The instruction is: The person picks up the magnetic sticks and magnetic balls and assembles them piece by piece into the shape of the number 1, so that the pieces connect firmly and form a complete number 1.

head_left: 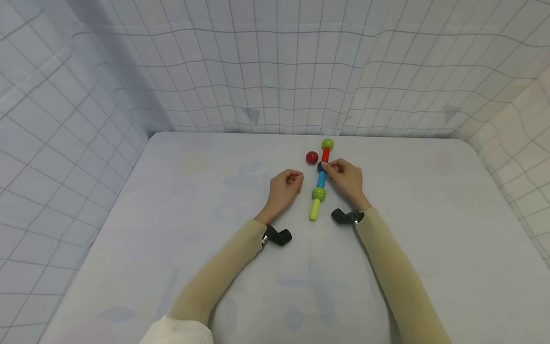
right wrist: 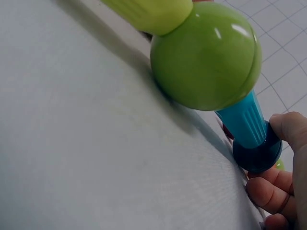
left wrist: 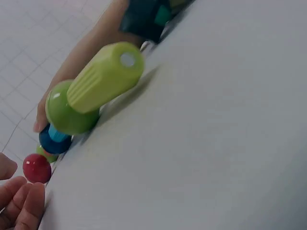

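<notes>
A chain of toy rods and balls lies on the table in the head view. From far to near it runs light green ball (head_left: pixel 328 143), red rod (head_left: pixel 325 154), dark blue ball (right wrist: pixel 254 155), light blue rod (head_left: pixel 321 179), green ball (head_left: pixel 319 193) and yellow-green rod (head_left: pixel 315 210). My right hand (head_left: pixel 348 181) pinches the dark blue ball between thumb and fingers. To the left of the chain, my left hand (head_left: pixel 284 190) hovers with loosely curled fingers and nothing in them. A loose red ball (head_left: pixel 312 157) sits beside the red rod, beyond the left fingertips.
The white table (head_left: pixel 172 205) carries faint printed shapes. A grid-patterned white curtain (head_left: pixel 275 76) hangs behind the table's far edge and along both sides. Black wrist cameras jut inward from both wrists, the right one (head_left: pixel 343 216) close to the yellow-green rod.
</notes>
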Demonstrator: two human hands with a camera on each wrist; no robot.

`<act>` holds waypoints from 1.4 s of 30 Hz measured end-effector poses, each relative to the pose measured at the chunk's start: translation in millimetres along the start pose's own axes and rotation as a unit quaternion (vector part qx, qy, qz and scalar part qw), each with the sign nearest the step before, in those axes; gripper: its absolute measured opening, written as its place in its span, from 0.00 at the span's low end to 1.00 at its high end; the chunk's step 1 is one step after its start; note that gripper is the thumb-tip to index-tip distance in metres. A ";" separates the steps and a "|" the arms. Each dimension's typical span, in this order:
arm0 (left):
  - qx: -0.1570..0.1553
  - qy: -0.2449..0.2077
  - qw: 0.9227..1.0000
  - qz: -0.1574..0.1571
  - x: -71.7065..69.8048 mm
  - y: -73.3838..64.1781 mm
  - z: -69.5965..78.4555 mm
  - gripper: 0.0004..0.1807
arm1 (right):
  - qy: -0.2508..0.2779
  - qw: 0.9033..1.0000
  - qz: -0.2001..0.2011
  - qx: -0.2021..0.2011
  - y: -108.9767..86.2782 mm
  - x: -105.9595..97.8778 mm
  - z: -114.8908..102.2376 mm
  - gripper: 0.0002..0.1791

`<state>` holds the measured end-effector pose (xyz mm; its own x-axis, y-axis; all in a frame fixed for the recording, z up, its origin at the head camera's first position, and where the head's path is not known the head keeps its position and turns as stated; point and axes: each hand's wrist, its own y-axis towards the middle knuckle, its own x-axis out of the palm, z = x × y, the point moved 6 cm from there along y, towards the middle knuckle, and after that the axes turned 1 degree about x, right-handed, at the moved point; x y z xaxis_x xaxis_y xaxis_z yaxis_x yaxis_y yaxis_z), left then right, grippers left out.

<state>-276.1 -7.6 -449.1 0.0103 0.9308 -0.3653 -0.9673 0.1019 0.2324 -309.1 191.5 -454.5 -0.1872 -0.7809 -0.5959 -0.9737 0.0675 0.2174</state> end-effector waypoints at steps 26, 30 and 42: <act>0.086 0.182 0.968 -0.153 24.4 60.3 -8.7 0.20 | -0.009 1.000 -0.006 -0.004 0.4 -0.1 -0.8 0.21; 0.089 0.177 0.970 -0.144 23.9 59.6 -9.1 0.19 | -0.014 1.000 -0.003 -0.003 0.8 0.2 1.0 0.21; 0.093 0.203 0.965 -0.141 14.3 44.4 -7.7 0.22 | -0.012 1.000 -0.012 -0.008 1.6 1.1 0.9 0.22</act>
<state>-320.9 7.5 -451.0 0.1302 0.6471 -0.7512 -0.8777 0.4276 0.2163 -311.0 191.3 -455.4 -0.1673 -0.7671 -0.6194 -0.9759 0.0396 0.2146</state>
